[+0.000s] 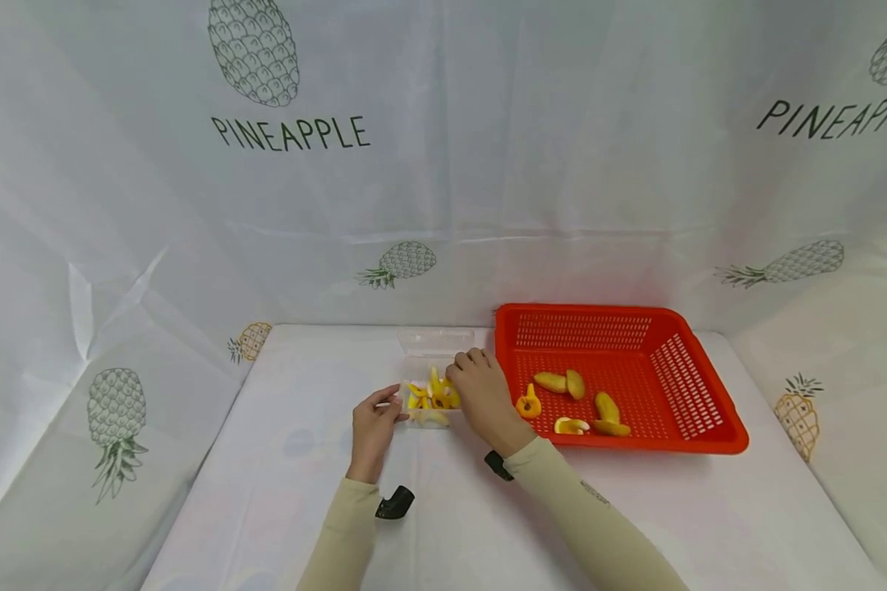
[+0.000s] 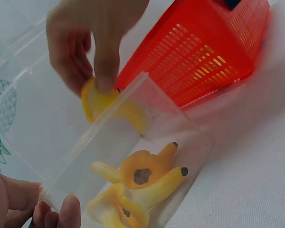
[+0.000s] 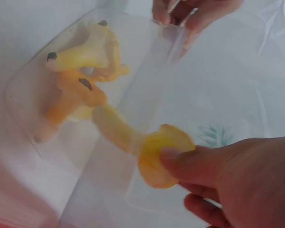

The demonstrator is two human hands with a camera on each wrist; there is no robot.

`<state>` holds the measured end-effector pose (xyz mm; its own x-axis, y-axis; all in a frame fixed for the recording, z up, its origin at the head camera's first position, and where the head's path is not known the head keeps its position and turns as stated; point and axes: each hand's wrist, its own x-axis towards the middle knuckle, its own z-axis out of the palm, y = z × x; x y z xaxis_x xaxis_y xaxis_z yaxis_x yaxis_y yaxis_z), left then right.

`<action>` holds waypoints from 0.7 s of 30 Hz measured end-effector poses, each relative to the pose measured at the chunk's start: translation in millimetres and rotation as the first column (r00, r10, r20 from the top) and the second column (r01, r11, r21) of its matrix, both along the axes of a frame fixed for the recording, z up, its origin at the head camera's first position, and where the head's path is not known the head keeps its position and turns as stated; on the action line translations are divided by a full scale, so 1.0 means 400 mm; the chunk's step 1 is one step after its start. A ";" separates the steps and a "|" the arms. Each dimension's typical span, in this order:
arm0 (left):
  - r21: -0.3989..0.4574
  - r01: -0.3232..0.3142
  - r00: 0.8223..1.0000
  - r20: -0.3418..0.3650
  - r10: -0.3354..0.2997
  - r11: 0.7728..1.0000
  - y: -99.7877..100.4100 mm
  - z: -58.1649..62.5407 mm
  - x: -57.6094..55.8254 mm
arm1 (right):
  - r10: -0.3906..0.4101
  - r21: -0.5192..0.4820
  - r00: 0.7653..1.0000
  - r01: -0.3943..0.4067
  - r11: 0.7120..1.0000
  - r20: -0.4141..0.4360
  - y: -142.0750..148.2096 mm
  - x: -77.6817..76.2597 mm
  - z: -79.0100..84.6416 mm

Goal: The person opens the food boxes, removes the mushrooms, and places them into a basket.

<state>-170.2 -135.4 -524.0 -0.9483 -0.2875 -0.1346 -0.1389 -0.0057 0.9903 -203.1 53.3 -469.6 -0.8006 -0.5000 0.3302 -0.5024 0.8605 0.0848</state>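
Note:
A clear plastic box (image 2: 194,135) with its lid (image 1: 436,340) open at the back stands on the table, with several yellow mushrooms (image 2: 154,168) inside, some with dark stem tips. My left hand (image 1: 373,427) pinches the left edge of the box between thumb and fingers. Over the box, my right hand (image 1: 482,396) pinches another yellow mushroom (image 3: 164,159) by its cap. Its stem points down toward the mushrooms inside, behind the clear wall in the left wrist view.
Close on the right of the box stands a red plastic basket (image 1: 698,386) with slotted walls. Several more yellow mushrooms (image 1: 550,382) lie in it. A white sheet printed with pineapples (image 1: 406,259) hangs behind the table.

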 end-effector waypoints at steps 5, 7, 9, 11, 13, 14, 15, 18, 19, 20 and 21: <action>0.002 0.010 1.000 -0.008 -0.010 1.000 -0.001 0.010 0.003 | 0.080 -0.107 0.987 -0.095 0.990 -0.137 0.042 0.032 0.014; 0.002 0.014 1.000 -0.011 -0.014 1.000 -0.003 0.011 0.003 | 0.106 -0.137 0.980 -0.130 0.982 -0.167 0.058 0.044 0.020; -0.001 0.012 1.000 -0.001 -0.012 1.000 -0.004 0.010 0.002 | 0.124 -0.164 0.976 -0.154 0.974 -0.179 0.075 0.056 0.025; 0.000 0.006 1.000 0.001 -0.006 1.000 -0.004 0.000 0.000 | 0.142 -0.191 0.972 -0.178 0.965 -0.187 0.093 0.065 0.029; 0.003 -0.001 1.000 0.002 0.001 1.000 -0.003 -0.001 0.001 | 0.149 -0.216 0.970 -0.189 0.958 -0.191 0.111 0.073 0.031; 0.004 -0.002 1.000 0.003 0.002 1.000 -0.003 -0.003 0.001 | 0.150 -0.229 0.969 -0.194 0.954 -0.195 0.121 0.076 0.033; 0.005 -0.004 1.000 0.001 0.004 1.000 -0.003 -0.003 0.001 | 0.152 -0.238 0.967 -0.199 0.951 -0.205 0.130 0.079 0.034; 0.005 0.002 1.000 -0.010 -0.002 1.000 -0.003 -0.002 0.000 | 0.144 -0.274 0.961 -0.207 0.939 -0.235 0.161 0.085 0.037; 0.004 0.005 1.000 -0.012 -0.005 1.000 -0.003 -0.001 0.000 | 0.140 -0.289 0.961 -0.208 0.934 -0.241 0.171 0.086 0.039; 0.003 0.006 1.000 -0.013 -0.006 1.000 -0.002 0.000 0.001 | 0.135 -0.304 0.960 -0.209 0.930 -0.246 0.182 0.088 0.040; 0.002 0.007 1.000 -0.013 -0.007 1.000 -0.002 0.000 0.001 | 0.127 -0.316 0.961 -0.203 0.927 -0.245 0.193 0.091 0.042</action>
